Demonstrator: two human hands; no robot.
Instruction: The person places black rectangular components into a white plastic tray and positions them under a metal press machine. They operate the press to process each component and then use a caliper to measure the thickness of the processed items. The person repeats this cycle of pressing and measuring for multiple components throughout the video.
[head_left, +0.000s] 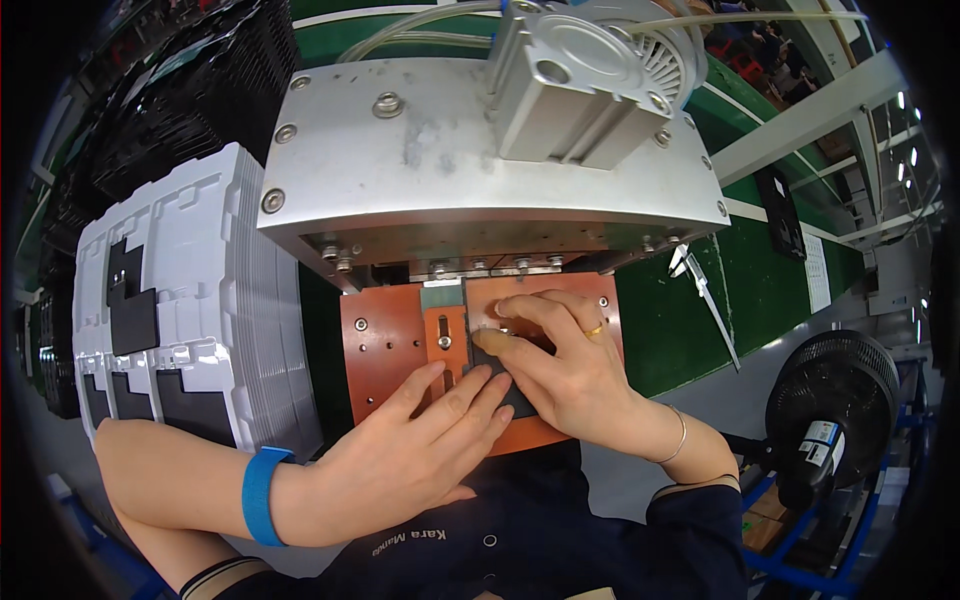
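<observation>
A black flat sheet [487,372] lies on the orange fixture plate [385,335] below the metal press, beside a slotted orange guide block [445,330]. My left hand [425,450] rests low over the plate, fingers stretched out, their tips touching the sheet and the block. Across the sheet from the right comes my right hand [565,365], its fingers curled toward the thumb, which bears on the sheet near the guide. Part of the sheet is hidden under both hands. A small greenish block [442,293] sits at the guide's far end.
The silver press housing [400,160] with a cylinder [580,90] stands just beyond my hands. White stacked trays [205,260] holding black pieces [135,310] are on the left, black trays [190,100] behind. Calipers [705,300] lie on the green table; a black fan [835,410] stands right.
</observation>
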